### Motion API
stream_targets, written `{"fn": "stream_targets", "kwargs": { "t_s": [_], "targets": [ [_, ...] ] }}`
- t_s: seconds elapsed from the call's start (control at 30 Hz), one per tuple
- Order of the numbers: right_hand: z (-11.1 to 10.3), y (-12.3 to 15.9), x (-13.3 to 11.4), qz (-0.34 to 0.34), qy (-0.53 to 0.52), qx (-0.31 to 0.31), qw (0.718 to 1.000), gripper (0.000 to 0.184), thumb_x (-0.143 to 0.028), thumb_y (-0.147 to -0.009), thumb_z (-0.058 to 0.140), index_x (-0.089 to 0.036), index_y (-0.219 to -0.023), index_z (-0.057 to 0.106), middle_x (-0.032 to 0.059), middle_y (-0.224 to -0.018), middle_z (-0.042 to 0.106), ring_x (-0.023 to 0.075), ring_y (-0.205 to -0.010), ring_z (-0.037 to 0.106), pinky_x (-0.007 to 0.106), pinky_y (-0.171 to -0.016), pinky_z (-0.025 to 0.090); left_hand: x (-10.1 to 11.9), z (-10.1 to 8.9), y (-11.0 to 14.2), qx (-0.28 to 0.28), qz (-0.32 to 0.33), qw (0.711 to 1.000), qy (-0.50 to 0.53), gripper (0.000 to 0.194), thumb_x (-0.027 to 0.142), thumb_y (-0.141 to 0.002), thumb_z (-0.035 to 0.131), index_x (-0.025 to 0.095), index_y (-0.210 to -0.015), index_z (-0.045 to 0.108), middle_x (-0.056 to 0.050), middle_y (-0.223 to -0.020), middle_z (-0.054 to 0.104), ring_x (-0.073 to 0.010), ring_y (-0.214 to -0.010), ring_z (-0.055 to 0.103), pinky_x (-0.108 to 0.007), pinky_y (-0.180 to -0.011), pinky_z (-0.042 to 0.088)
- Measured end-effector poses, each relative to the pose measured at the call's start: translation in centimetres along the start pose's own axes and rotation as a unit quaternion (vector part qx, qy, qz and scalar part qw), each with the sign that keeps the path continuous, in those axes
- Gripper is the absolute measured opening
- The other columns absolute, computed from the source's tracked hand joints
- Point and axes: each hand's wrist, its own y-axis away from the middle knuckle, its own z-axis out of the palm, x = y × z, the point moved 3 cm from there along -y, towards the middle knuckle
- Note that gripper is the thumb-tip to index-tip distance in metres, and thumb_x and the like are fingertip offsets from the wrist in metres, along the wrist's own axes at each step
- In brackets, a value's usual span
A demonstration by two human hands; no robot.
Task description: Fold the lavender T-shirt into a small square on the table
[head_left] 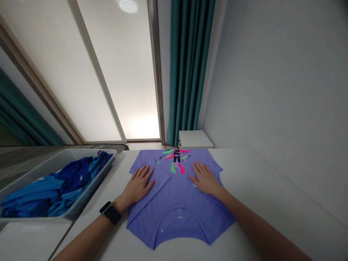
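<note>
A lilac T-shirt (176, 203) with a pink, green and black print lies spread on the white table (272, 203), its neck opening toward me. The left sleeve side is folded inward over the body. My left hand (138, 186) lies flat and open on that folded flap, a black watch on its wrist. Fingers spread, my right hand (205, 179) presses flat on the shirt's right half beside the print. Neither hand grips anything.
A grey plastic bin (87, 192) with several blue garments stands at the table's left. A small white cabinet (194, 139) sits beyond the far edge, under a teal curtain (187, 69). A plain wall runs along the right.
</note>
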Motion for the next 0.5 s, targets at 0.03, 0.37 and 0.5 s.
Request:
{"fn": "stream_targets", "kwargs": {
  "t_s": [0.03, 0.37, 0.5],
  "targets": [
    [0.2, 0.1, 0.0, -0.004, 0.003, 0.005, 1.0, 0.074, -0.056, -0.098, 0.022, -0.007, -0.152, 0.032, 0.0172, -0.159, 0.026, 0.0273, -0.149, 0.019, 0.047, -0.121, 0.011, 0.0, 0.1, 0.2, 0.002, -0.001, 1.0, 0.0, 0.06, 0.054, -0.099, 0.034, 0.022, -0.15, 0.04, -0.011, -0.156, 0.037, -0.0276, -0.144, 0.033, -0.049, -0.119, 0.025],
    [0.4, 1.3, -0.5, -0.026, 0.017, 0.033, 0.999, 0.07, -0.054, -0.099, 0.023, -0.008, -0.151, 0.034, 0.018, -0.159, 0.027, 0.0271, -0.148, 0.02, 0.049, -0.12, 0.015, 1.0, -1.5, 1.3, -0.032, -0.019, 0.999, -0.006, 0.062, 0.054, -0.099, 0.032, 0.022, -0.151, 0.038, -0.009, -0.158, 0.033, -0.0266, -0.147, 0.028, -0.048, -0.12, 0.021],
    [0.5, 2.2, -0.9, -0.032, 0.021, 0.037, 0.999, 0.07, -0.055, -0.099, 0.024, -0.008, -0.151, 0.035, 0.0179, -0.159, 0.027, 0.0271, -0.148, 0.021, 0.049, -0.12, 0.015, 1.4, -2.0, 2.3, -0.04, -0.031, 0.999, -0.007, 0.062, 0.054, -0.099, 0.031, 0.022, -0.152, 0.037, -0.009, -0.158, 0.032, -0.0269, -0.147, 0.028, -0.049, -0.119, 0.022]
  ]
}}
